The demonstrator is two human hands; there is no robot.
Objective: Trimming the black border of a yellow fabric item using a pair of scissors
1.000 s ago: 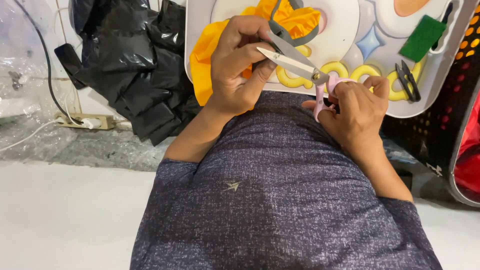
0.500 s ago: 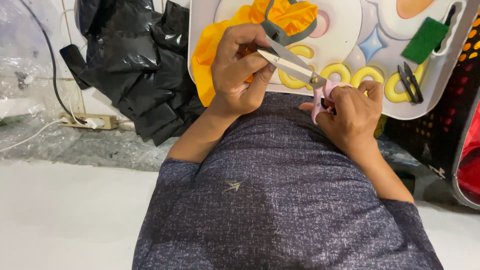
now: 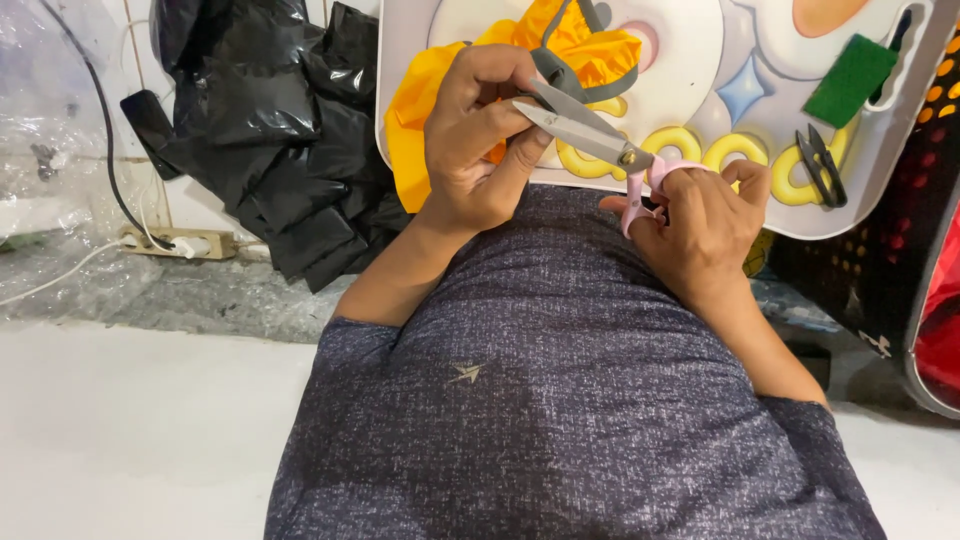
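Since half a second ago, the scissors [image 3: 600,140] have swung a little, so the blades now point more to the left, and both hands sit a bit lower on the tray.

The big white tray [image 3: 880,200] with cartoon shapes fills the top. A black plastic bag [image 3: 270,150] lies beyond its left edge. Yellow cloth [image 3: 420,120] with a grey strap [image 3: 560,75] rests at the tray's near left edge.

The left hand [image 3: 475,140] is curled shut, pinching the cloth by the blades. The right hand [image 3: 705,225] grips the pink handles, fingers through the loops. The blades look almost closed, though that is hard to tell.

Small black snips [image 3: 822,165] and a green block [image 3: 850,80] lie near the tray's right edge.
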